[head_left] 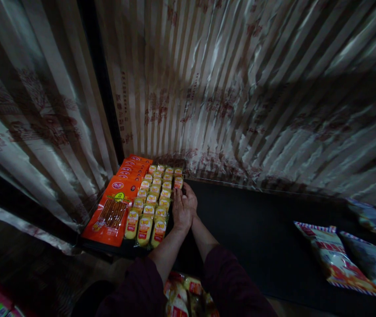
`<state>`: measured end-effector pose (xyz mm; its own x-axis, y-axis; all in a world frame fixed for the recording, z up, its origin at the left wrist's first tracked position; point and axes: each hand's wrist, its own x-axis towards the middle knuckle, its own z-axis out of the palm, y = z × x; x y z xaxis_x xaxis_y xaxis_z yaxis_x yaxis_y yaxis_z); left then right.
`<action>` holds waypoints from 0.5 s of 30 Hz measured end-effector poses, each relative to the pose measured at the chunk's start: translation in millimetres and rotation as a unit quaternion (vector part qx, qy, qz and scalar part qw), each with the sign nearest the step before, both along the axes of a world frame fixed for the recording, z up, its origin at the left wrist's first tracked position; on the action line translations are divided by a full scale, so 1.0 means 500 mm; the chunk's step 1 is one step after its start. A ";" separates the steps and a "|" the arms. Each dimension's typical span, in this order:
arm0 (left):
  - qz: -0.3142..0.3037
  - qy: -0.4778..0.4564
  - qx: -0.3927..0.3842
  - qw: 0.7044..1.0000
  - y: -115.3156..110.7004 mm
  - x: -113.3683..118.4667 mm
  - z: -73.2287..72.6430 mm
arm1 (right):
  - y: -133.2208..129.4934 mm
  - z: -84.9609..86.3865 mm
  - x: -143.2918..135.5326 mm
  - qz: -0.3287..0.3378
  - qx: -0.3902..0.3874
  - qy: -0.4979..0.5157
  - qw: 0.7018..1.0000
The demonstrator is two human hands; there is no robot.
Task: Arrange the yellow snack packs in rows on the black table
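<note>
Small yellow snack packs with red labels (151, 198) lie in overlapping columns on a black shelf (240, 220). At the right-hand column, my left hand (181, 211) and my right hand (190, 200) are close together, fingers pointing away from me. Both touch the near end of a yellow pack (178, 182) at the back of that column. The fingers are bunched together, and whatever lies beneath them is hidden. Orange snack bags (113, 209) overlap in a column left of the yellow packs.
Chip-style bags (340, 259) lie at the shelf's right end. More yellow packs (177, 299) sit below the shelf's front edge, between my forearms. A crinkled patterned sheet (207, 110) hangs behind, beside a dark upright post (102, 79). Colourful packaging shows at the bottom left.
</note>
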<state>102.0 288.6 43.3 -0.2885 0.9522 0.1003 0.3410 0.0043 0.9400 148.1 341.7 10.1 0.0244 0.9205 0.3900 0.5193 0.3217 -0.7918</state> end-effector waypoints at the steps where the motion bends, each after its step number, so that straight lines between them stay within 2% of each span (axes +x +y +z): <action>1: 0.005 -0.004 -0.005 1.000 -0.006 -0.006 -0.001 | 0.000 0.003 0.000 0.002 -0.002 0.008 1.000; 15: 0.014 0.009 -0.008 1.000 -0.013 -0.008 0.003 | 0.003 -0.001 0.007 -0.010 -0.006 0.026 1.000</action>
<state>98.2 282.3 44.8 -0.3129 0.9454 0.0912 0.3570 0.0281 0.9337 151.7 343.3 9.8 0.0627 0.9239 0.3775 0.4842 0.3026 -0.8210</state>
